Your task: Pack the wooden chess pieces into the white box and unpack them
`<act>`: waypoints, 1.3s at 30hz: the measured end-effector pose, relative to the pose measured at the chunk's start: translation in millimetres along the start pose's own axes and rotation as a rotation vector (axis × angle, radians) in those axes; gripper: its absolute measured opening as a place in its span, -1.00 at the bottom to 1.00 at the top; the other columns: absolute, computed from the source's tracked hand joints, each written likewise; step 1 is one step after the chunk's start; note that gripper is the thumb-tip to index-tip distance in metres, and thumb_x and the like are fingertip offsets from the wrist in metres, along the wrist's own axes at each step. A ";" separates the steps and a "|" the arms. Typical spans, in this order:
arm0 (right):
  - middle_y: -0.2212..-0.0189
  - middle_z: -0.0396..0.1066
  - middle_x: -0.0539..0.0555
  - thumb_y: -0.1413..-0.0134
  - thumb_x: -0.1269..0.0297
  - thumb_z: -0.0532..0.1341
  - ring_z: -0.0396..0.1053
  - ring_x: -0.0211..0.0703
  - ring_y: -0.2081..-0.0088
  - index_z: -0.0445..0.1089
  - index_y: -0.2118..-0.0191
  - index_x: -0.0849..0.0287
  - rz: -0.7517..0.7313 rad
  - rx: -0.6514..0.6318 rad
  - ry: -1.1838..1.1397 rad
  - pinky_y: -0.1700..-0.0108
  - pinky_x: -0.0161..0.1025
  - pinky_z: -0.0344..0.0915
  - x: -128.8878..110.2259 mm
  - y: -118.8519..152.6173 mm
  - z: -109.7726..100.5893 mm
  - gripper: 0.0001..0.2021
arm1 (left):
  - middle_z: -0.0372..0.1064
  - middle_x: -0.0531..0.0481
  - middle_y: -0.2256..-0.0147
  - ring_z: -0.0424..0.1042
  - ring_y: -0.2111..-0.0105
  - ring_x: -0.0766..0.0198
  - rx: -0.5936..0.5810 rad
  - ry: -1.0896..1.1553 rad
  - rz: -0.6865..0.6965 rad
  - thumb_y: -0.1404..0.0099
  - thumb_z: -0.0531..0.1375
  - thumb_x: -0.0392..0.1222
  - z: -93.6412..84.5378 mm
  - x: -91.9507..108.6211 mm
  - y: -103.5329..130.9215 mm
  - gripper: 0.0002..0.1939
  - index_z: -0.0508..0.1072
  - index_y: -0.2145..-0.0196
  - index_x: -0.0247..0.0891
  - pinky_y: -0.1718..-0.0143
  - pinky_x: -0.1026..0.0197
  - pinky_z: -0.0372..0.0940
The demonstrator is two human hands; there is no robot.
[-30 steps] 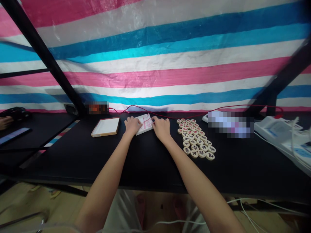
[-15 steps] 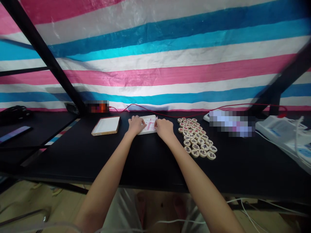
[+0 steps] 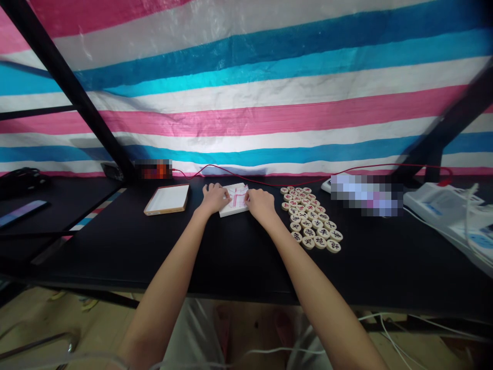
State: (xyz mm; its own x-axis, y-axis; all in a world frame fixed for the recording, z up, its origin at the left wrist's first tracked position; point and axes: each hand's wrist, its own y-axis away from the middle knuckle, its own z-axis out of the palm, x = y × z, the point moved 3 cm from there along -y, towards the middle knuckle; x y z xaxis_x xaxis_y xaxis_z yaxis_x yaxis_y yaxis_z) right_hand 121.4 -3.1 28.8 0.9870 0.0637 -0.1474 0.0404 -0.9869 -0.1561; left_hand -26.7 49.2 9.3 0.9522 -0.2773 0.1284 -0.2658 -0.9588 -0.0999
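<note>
A shallow white box (image 3: 233,209) lies at the middle of the frame, a low rectangle with straight white side walls, and on it is a thin sheet (image 3: 239,197) printed with pinkish-red lines, its upper right corner poking up; whether the sheet sits inside the walls or over them is hard to tell. The left hand (image 3: 215,199) is at the box's left edge, fingers bent and thumb reaching toward the sheet, and I cannot tell whether it grips anything. The right hand (image 3: 262,203) is curled at the right edge, its fingertips meeting the sheet or the wall; which of the two, or whether they pinch it, is hidden. Left of centre rests a shallow tray (image 3: 168,199), flat white inside with tan and reddish-brown walls. Right of centre, thick, round, cream-coloured discs (image 3: 316,224) lie close together in slanting rows, smooth-faced, red characters on the upper ones and black on the lower. All rest on a dark, smooth tabletop (image 3: 239,257). Creased, glossy sheeting (image 3: 246,123) in pink, white and blue stripes fills the upper frame.
</note>
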 end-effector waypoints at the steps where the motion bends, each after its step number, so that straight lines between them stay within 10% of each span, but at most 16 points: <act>1: 0.28 0.44 0.17 -0.09 0.37 0.06 0.41 -0.02 0.22 0.43 0.25 0.14 0.001 -0.001 0.000 0.27 -0.22 0.24 0.3 -0.1 0.3 -0.79 | 0.25 -0.11 0.08 0.12 -0.01 0.01 -0.006 0.007 -0.003 -0.17 0.07 -0.01 -0.4 -0.3 0.0 -0.75 0.47 0.34 -0.16 -0.13 -0.19 -0.22; 39: 0.25 0.43 0.19 -0.09 0.38 0.07 0.40 -0.03 0.19 0.42 0.19 0.16 0.043 -0.055 0.005 0.24 -0.22 0.24 5.4 8.5 -3.4 -0.78 | 0.26 -0.07 0.14 0.22 0.06 0.06 -0.132 0.084 0.095 -0.11 0.06 -0.08 0.7 3.3 -1.0 -0.74 0.43 0.27 -0.17 -0.04 0.01 0.08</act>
State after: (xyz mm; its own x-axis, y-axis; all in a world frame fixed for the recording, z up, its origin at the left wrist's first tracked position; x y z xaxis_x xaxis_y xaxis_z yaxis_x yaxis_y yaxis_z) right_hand 127.6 -11.7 30.0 0.9888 0.0207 -0.1478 0.0065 -0.9954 -0.0959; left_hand -23.1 49.3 9.1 0.9072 -0.3662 0.2071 -0.3770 -0.9261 0.0138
